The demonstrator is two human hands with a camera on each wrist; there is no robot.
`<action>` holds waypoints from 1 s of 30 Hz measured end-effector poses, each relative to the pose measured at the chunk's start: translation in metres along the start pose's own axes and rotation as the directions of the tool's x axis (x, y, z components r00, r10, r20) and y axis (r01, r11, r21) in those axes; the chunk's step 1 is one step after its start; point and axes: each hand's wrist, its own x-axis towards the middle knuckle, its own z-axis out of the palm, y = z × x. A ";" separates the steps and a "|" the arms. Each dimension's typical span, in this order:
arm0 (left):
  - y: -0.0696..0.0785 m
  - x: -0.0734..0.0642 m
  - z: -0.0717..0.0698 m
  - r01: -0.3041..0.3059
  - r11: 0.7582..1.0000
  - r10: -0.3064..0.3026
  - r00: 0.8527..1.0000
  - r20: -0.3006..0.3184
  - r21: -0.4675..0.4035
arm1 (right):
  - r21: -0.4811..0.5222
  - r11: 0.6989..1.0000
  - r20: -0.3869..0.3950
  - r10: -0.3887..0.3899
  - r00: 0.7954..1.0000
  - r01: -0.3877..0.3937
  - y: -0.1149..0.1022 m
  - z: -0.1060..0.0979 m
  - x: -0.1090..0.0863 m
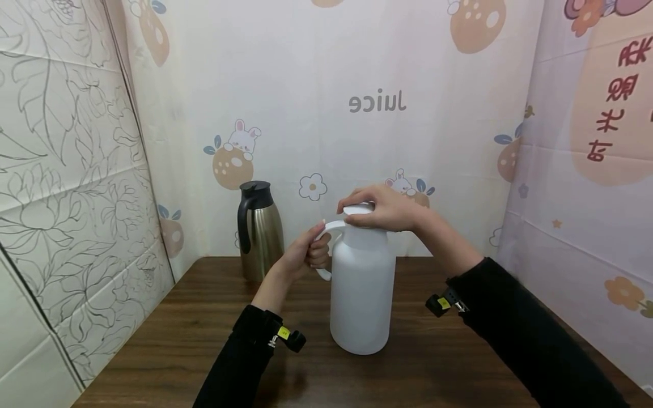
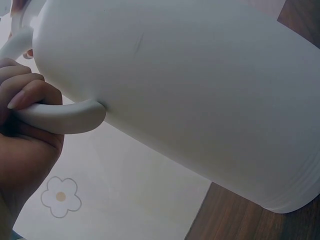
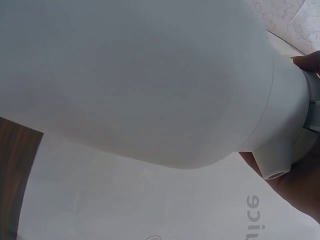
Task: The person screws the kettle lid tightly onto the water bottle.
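A white thermos jug (image 1: pixel 363 294) stands upright on the wooden table in the head view. My left hand (image 1: pixel 308 250) grips its handle (image 2: pixel 75 117), fingers wrapped round it, as the left wrist view shows up close. From above, my right hand (image 1: pixel 385 208) holds the jug's white lid (image 1: pixel 359 208), with thumb and fingers on either side of the top. The short spout (image 3: pixel 272 164) appears beside that hand in the right wrist view. Part of the lid is hidden under the right hand.
Behind and left of the jug stands a gold-coloured thermos jug (image 1: pixel 267 241) with a black top and handle. The brown wooden table (image 1: pixel 204 340) meets printed cloth walls (image 1: pixel 306 73) at the back and sides.
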 end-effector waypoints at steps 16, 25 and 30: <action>0.002 0.000 0.002 0.002 1.000 -0.002 1.000 -0.020 -0.004 | -0.083 0.989 -0.122 0.113 0.986 -0.124 -0.012 0.008 0.003; 0.000 0.000 0.001 0.001 1.000 -0.001 1.000 -0.014 -0.008 | -0.063 0.972 -0.177 0.212 0.961 -0.226 -0.021 0.017 0.005; -0.001 0.000 0.001 0.002 1.000 -0.002 1.000 -0.014 -0.006 | -0.102 0.948 -0.225 0.272 0.936 -0.300 -0.030 0.022 0.007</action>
